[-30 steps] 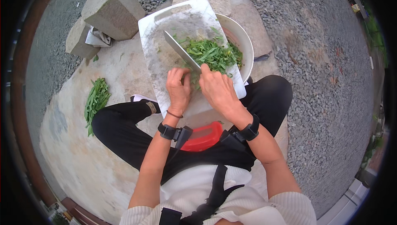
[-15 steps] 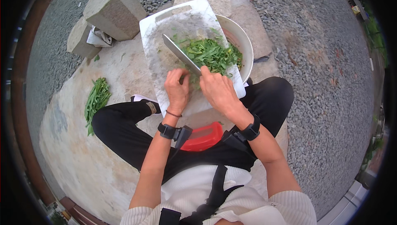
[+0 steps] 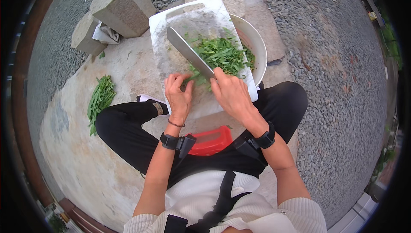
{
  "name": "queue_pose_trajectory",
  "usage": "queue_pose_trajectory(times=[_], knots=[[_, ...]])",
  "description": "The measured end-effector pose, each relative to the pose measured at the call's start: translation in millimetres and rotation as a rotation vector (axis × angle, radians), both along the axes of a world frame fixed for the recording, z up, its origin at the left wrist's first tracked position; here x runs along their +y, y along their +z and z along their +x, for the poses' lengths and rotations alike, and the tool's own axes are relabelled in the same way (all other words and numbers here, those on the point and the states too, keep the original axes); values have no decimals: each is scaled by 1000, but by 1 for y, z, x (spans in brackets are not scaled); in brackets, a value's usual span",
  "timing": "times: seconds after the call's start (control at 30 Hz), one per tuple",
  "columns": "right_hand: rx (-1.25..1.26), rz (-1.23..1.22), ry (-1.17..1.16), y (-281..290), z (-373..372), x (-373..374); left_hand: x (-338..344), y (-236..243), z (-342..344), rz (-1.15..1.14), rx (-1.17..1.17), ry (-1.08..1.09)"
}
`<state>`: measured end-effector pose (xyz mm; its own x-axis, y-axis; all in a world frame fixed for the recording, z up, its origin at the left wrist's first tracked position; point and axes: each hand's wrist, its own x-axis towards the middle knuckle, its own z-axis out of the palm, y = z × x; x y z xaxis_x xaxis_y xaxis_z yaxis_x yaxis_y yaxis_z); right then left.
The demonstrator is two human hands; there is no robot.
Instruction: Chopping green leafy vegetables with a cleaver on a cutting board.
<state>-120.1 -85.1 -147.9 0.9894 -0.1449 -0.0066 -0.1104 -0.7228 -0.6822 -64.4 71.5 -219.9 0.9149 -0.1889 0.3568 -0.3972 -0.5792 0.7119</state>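
My right hand (image 3: 233, 91) grips a broad-bladed cleaver (image 3: 188, 52); its handle is hidden in the fist. The blade slants across a white, stained cutting board (image 3: 159, 29), pointing to the far left. Chopped green leaves (image 3: 224, 55) lie heaped right of the blade, with loose bits around it. Left of the cleaver, my left hand (image 3: 177, 96) rests low over the board. Its thumb and forefinger are parted beside a few green scraps, and I see nothing firmly held.
A pale round basin (image 3: 260, 57) with chopped bits stands partly under the board's right side. A bundle of uncut greens (image 3: 102, 98) lies at left on the stone slab (image 3: 77, 147). Stone blocks (image 3: 122, 8) stand far left; a red plastic container (image 3: 212, 142) sits between my legs.
My left hand has opened its thumb and forefinger and shifted slightly left. The cleaver and right hand have moved a little nearer me relative to the board, and the whole view has shifted slightly.
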Motion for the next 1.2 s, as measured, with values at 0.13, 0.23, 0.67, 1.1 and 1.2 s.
queue_pose_trajectory(times=[0.13, 0.23, 0.67, 1.1, 1.2], knots=[[-36, -21, 37, 0, -4, 4, 1, -6, 0, 89, -5, 4], [-11, -98, 68, -7, -7, 6, 0, -8, 1, 86, 6, 4], [89, -92, 63, -10, 5, 16, 1, 6, -3, -12, 197, -85], [-122, 161, -289, 4, -2, -33, 1, 17, 29, 34, -112, -48], [-165, 219, -300, 0, -6, -37, 19, 12, 32, -52, 3, 154]])
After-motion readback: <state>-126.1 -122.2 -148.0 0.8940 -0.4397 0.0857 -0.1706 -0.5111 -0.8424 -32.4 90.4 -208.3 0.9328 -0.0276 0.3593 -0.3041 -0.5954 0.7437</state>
